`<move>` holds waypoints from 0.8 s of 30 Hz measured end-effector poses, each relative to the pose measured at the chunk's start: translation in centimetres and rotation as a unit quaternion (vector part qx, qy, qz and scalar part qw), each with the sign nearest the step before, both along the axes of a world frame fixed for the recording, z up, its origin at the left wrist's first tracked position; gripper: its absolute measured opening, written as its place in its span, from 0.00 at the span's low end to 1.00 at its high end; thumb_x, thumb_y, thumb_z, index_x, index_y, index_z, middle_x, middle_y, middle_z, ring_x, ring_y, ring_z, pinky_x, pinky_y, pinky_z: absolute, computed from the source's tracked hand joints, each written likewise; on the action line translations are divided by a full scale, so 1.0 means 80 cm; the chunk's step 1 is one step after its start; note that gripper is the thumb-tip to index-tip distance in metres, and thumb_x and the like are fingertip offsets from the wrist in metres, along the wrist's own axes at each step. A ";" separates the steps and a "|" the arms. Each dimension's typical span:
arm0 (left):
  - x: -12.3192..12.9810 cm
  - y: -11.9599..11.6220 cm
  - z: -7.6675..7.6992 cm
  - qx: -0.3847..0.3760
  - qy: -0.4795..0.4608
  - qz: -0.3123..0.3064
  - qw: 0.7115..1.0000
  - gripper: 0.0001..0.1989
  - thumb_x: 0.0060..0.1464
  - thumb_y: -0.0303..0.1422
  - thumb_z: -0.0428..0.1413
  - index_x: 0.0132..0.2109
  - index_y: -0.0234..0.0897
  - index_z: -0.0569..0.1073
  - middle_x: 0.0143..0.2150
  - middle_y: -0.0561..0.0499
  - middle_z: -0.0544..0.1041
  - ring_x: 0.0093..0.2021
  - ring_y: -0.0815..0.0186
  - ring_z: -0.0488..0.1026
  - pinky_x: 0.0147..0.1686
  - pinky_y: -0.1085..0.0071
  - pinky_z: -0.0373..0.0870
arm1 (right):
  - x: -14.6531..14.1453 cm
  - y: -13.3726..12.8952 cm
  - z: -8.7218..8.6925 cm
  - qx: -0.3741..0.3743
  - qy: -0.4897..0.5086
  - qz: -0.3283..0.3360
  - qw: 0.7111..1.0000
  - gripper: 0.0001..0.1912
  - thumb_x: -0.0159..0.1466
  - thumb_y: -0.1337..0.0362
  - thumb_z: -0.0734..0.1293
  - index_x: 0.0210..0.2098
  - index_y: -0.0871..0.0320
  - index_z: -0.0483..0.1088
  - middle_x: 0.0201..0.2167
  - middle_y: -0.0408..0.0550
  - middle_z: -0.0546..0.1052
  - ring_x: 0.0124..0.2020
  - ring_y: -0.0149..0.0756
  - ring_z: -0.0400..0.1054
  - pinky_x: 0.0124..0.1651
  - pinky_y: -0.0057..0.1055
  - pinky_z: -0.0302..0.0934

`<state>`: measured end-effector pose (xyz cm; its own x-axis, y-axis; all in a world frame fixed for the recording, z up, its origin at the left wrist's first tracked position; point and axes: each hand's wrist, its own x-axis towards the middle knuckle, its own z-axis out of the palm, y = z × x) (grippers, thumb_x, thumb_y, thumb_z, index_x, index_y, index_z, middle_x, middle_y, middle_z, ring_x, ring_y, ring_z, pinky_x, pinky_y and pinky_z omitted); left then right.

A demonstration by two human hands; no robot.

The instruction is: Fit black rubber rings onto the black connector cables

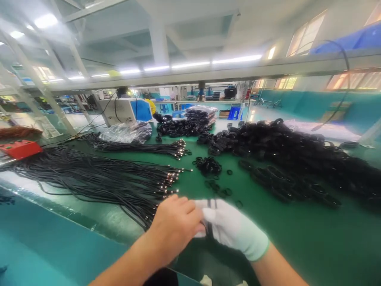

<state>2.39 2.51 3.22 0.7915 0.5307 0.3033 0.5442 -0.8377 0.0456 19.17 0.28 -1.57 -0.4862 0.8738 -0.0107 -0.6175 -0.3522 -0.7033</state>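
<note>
My bare left hand [177,216] and my white-gloved right hand [229,224] meet just above the front of the green table. A loop of black cable [210,228] shows between them, passing around the gloved fingers. Both hands are closed on it; motion blur and my left fingers hide part of the hold. Left of my hands lies a spread of straight black cables [119,178], their metal-tipped ends pointing right. Ahead of the gloved hand are loose small black rings [218,187] and a heap of the same rings [208,165].
A large pile of coiled black cables [279,147] covers the right side. Behind are another cable bundle [143,147], a clear plastic bag [126,132] and more coils [184,126]. A red box [20,149] sits far left. A metal beam [178,77] crosses above the table.
</note>
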 end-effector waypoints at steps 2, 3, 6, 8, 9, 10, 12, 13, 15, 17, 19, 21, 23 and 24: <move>-0.003 0.023 0.020 -0.070 -0.029 -0.027 0.997 0.07 0.52 0.36 0.59 0.30 0.38 0.73 0.29 0.54 0.74 0.31 0.65 0.69 0.33 0.70 0.61 | -0.004 -0.005 -0.005 0.010 0.021 0.083 0.996 0.18 0.58 0.63 0.69 0.46 0.67 0.68 0.37 0.59 0.76 0.35 0.40 0.73 0.45 0.46 0.62; -0.004 0.033 0.026 -0.133 -0.052 -0.039 0.989 0.06 0.50 0.36 0.61 0.31 0.38 0.74 0.29 0.54 0.74 0.31 0.67 0.69 0.33 0.72 0.62 | -0.006 -0.007 -0.006 0.008 0.030 0.111 0.993 0.20 0.58 0.62 0.70 0.46 0.67 0.68 0.37 0.60 0.76 0.35 0.43 0.73 0.45 0.49 0.62; -0.003 0.054 0.020 -0.335 -0.138 -0.065 0.930 0.05 0.47 0.32 0.63 0.31 0.36 0.76 0.30 0.55 0.75 0.31 0.70 0.70 0.31 0.77 0.65 | -0.012 -0.012 -0.007 -0.014 0.054 0.153 0.987 0.23 0.55 0.60 0.71 0.46 0.66 0.67 0.36 0.59 0.76 0.35 0.46 0.74 0.43 0.51 0.62; -0.002 0.061 0.000 -0.400 -0.177 -0.071 0.897 0.05 0.51 0.32 0.60 0.33 0.33 0.76 0.31 0.53 0.75 0.32 0.69 0.71 0.32 0.78 0.66 | -0.016 -0.013 -0.005 -0.021 0.072 0.162 0.984 0.24 0.53 0.60 0.72 0.46 0.65 0.67 0.32 0.52 0.75 0.33 0.43 0.73 0.42 0.50 0.63; -0.002 0.065 -0.012 -0.397 -0.181 -0.063 0.898 0.07 0.54 0.32 0.56 0.33 0.33 0.76 0.31 0.52 0.76 0.33 0.69 0.72 0.33 0.77 0.66 | -0.016 -0.013 -0.004 -0.019 0.082 0.155 0.984 0.24 0.53 0.60 0.73 0.46 0.64 0.67 0.30 0.48 0.73 0.31 0.40 0.73 0.42 0.49 0.63; -0.005 0.068 -0.024 -0.377 -0.176 -0.048 0.908 0.10 0.57 0.33 0.52 0.33 0.33 0.75 0.32 0.52 0.75 0.33 0.69 0.71 0.33 0.77 0.66 | -0.016 -0.013 -0.002 -0.015 0.090 0.138 0.986 0.24 0.52 0.60 0.73 0.46 0.62 0.67 0.28 0.45 0.72 0.30 0.37 0.72 0.42 0.49 0.63; -0.013 0.076 -0.046 -0.320 -0.149 -0.009 0.936 0.14 0.61 0.32 0.47 0.33 0.34 0.74 0.32 0.52 0.75 0.33 0.68 0.71 0.33 0.75 0.65 | -0.011 -0.010 0.003 -0.002 0.097 0.082 0.992 0.24 0.53 0.60 0.73 0.46 0.60 0.66 0.28 0.43 0.71 0.29 0.33 0.69 0.45 0.48 0.62; -0.018 0.078 -0.055 -0.285 -0.127 0.013 0.950 0.14 0.61 0.32 0.45 0.33 0.35 0.74 0.32 0.52 0.74 0.33 0.68 0.70 0.34 0.74 0.64 | -0.008 -0.008 0.006 0.003 0.098 0.051 0.994 0.24 0.53 0.60 0.73 0.47 0.60 0.66 0.29 0.43 0.71 0.29 0.32 0.69 0.46 0.47 0.62; -0.027 0.076 -0.066 -0.213 -0.077 0.058 0.972 0.14 0.62 0.32 0.45 0.35 0.37 0.73 0.33 0.52 0.74 0.35 0.66 0.70 0.35 0.72 0.63 | 0.001 -0.004 0.012 0.011 0.094 -0.004 0.996 0.24 0.54 0.59 0.72 0.48 0.59 0.65 0.32 0.45 0.72 0.30 0.32 0.68 0.47 0.47 0.61; -0.031 0.062 -0.070 -0.136 -0.024 0.105 0.985 0.13 0.62 0.31 0.43 0.37 0.39 0.73 0.34 0.52 0.74 0.35 0.64 0.70 0.34 0.70 0.61 | 0.009 0.000 0.018 0.017 0.087 -0.048 0.995 0.24 0.55 0.58 0.72 0.49 0.58 0.65 0.35 0.47 0.73 0.32 0.34 0.69 0.48 0.48 0.61; -0.027 0.035 -0.069 -0.077 0.011 0.123 0.989 0.13 0.61 0.31 0.43 0.35 0.39 0.71 0.32 0.52 0.74 0.32 0.64 0.69 0.32 0.69 0.59 | 0.014 0.004 0.020 0.018 0.076 -0.083 0.993 0.24 0.56 0.59 0.71 0.49 0.58 0.66 0.38 0.50 0.74 0.36 0.37 0.70 0.50 0.49 0.60; -0.017 0.006 -0.066 -0.049 0.011 0.103 0.993 0.11 0.60 0.29 0.45 0.32 0.39 0.70 0.30 0.53 0.73 0.29 0.64 0.68 0.30 0.68 0.57 | 0.015 0.007 0.021 0.012 0.062 -0.113 0.992 0.22 0.56 0.60 0.71 0.49 0.59 0.66 0.40 0.51 0.74 0.39 0.40 0.71 0.52 0.50 0.59; -0.007 -0.015 -0.061 -0.033 -0.011 0.063 0.997 0.10 0.58 0.28 0.46 0.31 0.38 0.69 0.28 0.53 0.72 0.28 0.65 0.67 0.29 0.68 0.55 | 0.011 0.008 0.018 -0.002 0.042 -0.131 0.990 0.21 0.57 0.62 0.70 0.48 0.60 0.66 0.41 0.53 0.75 0.41 0.42 0.71 0.53 0.50 0.57; -0.004 -0.021 -0.058 -0.025 -0.023 0.047 0.998 0.10 0.58 0.27 0.47 0.30 0.38 0.69 0.28 0.54 0.72 0.27 0.65 0.67 0.29 0.68 0.55 | 0.009 0.007 0.016 -0.012 0.024 -0.137 0.990 0.20 0.57 0.63 0.70 0.48 0.61 0.66 0.41 0.53 0.75 0.41 0.42 0.72 0.53 0.50 0.57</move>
<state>2.06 0.85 -1.45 0.7232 0.6169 0.3104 0.6165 -0.7793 0.1123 19.87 0.85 -0.31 -0.2321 0.9726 -0.0150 -0.7244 -0.1832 -0.6646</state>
